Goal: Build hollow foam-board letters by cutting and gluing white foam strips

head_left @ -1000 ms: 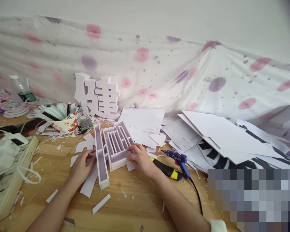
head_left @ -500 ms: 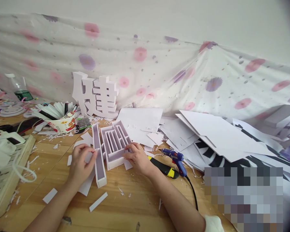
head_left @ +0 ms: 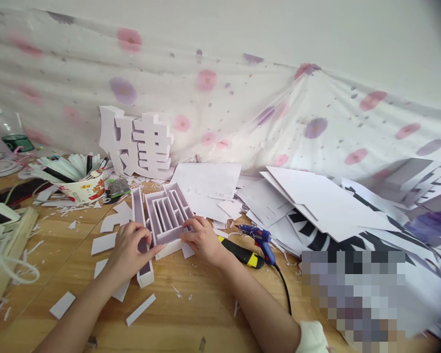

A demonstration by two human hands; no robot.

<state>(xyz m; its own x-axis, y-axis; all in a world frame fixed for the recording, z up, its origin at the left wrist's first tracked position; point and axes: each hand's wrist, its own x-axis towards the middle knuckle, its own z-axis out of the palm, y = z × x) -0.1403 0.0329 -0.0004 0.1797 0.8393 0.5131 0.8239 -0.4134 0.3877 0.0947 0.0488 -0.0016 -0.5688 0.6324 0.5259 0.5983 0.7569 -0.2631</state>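
A hollow white foam-board character lies on the table, made of a box with upright inner walls (head_left: 167, 215) and a long narrow trough (head_left: 146, 275) joined at its left. My left hand (head_left: 134, 250) reaches over the trough. Its fingers curl on the trough's wall, while the thumb stretches across to the near left corner of the box. My right hand (head_left: 204, 242) grips the box's near right corner, fingertips over the wall. Part of the trough is hidden behind my left hand.
Right of my right hand lie a black-and-yellow utility knife (head_left: 242, 255) and a blue glue gun (head_left: 259, 240) with its cord. White sheets (head_left: 316, 201) pile up at right. A finished white character (head_left: 135, 142) stands behind, beside a tub of markers (head_left: 83, 189). Scraps litter the table.
My left hand has moved right across the trough, its thumb now at the box's corner. My right hand keeps its place on the box. The whole view has shifted slightly.
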